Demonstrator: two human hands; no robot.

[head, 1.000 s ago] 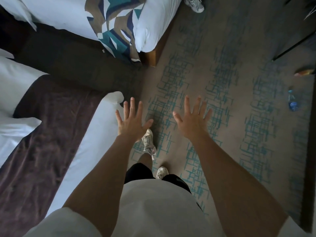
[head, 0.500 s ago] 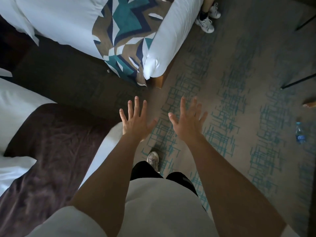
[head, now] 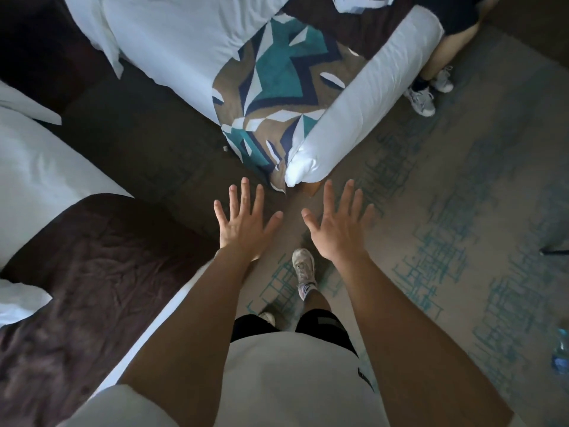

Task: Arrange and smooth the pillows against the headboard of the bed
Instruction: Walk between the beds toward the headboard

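Between two beds, above the patterned carpet (head: 431,211): one person stands with both arms stretched forward.

Task status: not visibly begun. No headboard is in view, and no pillow stands against one. Two white fabric corners show well to the left of the hands. One, the lower white corner (head: 21,298), lies on the brown runner (head: 92,272). The other, the upper white corner (head: 27,106), sits farther up. Either may be a pillow, but too little shows to say. Judged remaining: reaching the head of a bed, setting the pillows against the headboard and smoothing them, which is the whole job.

Left hand (head: 243,224): palm down, fingers straight and spread, thumb out. It holds nothing and touches nothing, in the air near the foot corner of the near bed (head: 46,167).

Right hand (head: 337,226): same spread, flat pose, empty. It is over the carpet, just beside the left hand and apart from it.

Near bed: left of the left hand, with a white duvet and the creased brown runner across its foot.

Far bed (head: 172,35): ahead of both hands, with a white duvet and a patterned runner (head: 277,75) in teal and brown. Its foot corner lies just beyond the fingertips, untouched.

Other items:
- Own shoe (head: 303,266), below and between the hands.
- Second person's shoes (head: 423,98), ahead and to the right of the right hand.
- Water bottle (head: 560,355), on the carpet well to the right.
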